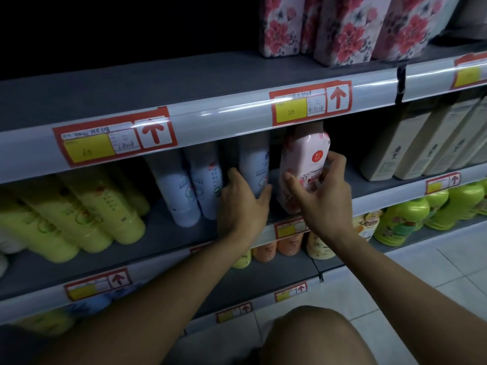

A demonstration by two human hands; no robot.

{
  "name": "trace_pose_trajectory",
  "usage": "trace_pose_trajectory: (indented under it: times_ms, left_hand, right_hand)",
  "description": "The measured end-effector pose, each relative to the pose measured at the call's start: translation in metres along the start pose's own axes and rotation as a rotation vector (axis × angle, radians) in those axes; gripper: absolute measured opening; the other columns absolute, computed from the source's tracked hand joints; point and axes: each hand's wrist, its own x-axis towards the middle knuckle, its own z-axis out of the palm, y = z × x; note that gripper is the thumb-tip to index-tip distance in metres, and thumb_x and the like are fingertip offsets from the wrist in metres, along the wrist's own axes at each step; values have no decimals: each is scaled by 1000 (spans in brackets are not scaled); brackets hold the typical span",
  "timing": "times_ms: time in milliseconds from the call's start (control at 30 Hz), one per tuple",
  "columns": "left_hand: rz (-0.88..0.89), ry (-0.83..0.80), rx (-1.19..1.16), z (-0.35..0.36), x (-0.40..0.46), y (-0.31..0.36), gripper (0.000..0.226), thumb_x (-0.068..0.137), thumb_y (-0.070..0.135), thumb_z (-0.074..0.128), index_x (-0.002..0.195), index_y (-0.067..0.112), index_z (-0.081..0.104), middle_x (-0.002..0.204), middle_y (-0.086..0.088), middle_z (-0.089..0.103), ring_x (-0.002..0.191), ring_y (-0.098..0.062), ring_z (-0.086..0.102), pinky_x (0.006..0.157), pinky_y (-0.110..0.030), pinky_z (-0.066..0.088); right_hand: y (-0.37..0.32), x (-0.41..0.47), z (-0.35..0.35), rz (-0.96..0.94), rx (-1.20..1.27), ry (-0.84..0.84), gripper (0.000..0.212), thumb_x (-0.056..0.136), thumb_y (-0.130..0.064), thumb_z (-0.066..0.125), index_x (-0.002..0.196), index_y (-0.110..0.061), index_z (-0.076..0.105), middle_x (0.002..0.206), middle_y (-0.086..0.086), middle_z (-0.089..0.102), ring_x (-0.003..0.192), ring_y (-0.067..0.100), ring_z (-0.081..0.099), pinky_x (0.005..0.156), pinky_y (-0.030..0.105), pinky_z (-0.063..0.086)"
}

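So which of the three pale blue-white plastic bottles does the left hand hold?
The rightmost pale blue-white bottle, beside the pink floral plastic bottle; the left hand grips its lower part, the other two stand untouched further left.

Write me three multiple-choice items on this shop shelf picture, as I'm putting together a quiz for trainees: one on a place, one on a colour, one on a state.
1. Where is the pink floral bottle? A. top shelf. B. middle shelf, right of the white bottles. C. floor.
2. What colour are the far-left bottles on that shelf? A. yellow-green. B. red. C. black.
3. What do the hands hold? A. nothing. B. one bottle each. C. one box together.
Answers: 1 B, it is at that shelf's front edge beside the white ones; 2 A, their bodies show yellow-green; 3 B, the left hand has its grip on the rightmost white bottle, the right hand on the pink one.
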Motion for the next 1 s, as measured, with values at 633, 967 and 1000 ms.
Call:
trace_pose_trajectory:
  times_ms: [633,967,1000]
  left_hand:
    - [-38,42,276,-3,-25,-30,39,87,63,68,88,25,75,78,4,74,74,-20,71,56,-32,52]
    - [994,203,605,-15,-1,-12,22,92,3,55,107,5,71,104,-12,68,115,-35,61,122,-43,30]
    - [1037,183,754,-12,4,-12,22,94,6,57,109,4,72,108,-13,69,124,-37,60,127,-45,21]
  right_hand:
    - [7,3,34,58,-51,-96,81,70,-47,89,129,-20,41,124,8,65,113,33,63,83,47,56]
    - [8,4,39,-28,7,-192,62,77,-41,75,123,-21,39,109,4,63,95,27,64,73,44,53]
    - [9,5,38,-30,8,-191,59,79,-35,76,123,-22,39,110,4,64,94,27,65,73,44,53]
